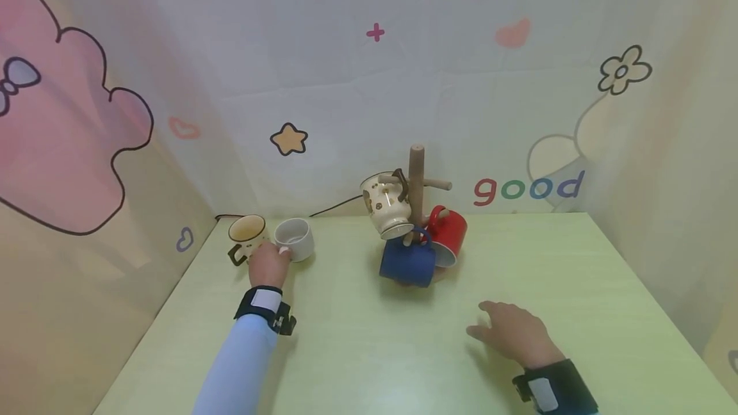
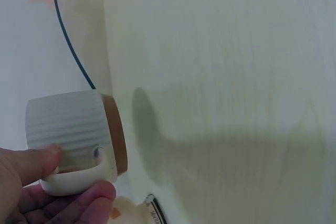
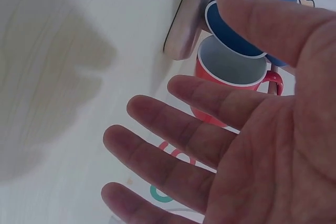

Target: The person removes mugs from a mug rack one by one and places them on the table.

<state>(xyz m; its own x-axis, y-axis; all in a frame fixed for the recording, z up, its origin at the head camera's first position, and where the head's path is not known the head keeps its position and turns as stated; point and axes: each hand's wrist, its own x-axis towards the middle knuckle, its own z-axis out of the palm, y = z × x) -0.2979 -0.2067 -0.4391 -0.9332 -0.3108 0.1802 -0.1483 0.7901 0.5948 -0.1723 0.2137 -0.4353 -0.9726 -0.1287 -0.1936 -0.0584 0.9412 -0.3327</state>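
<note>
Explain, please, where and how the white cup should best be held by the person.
The white cup is probably best gripped by its handle, from the near side: its mouth faces up and the handle juts toward the person, where fingers of the left hand pinch it. The cream cup stands close on the left, so that side looks tighter.

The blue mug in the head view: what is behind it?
Behind the blue mug is the wooden rack, with the red mug partly behind, at the right. The rack's lowest part is mostly covered, so its shape is hidden.
</note>
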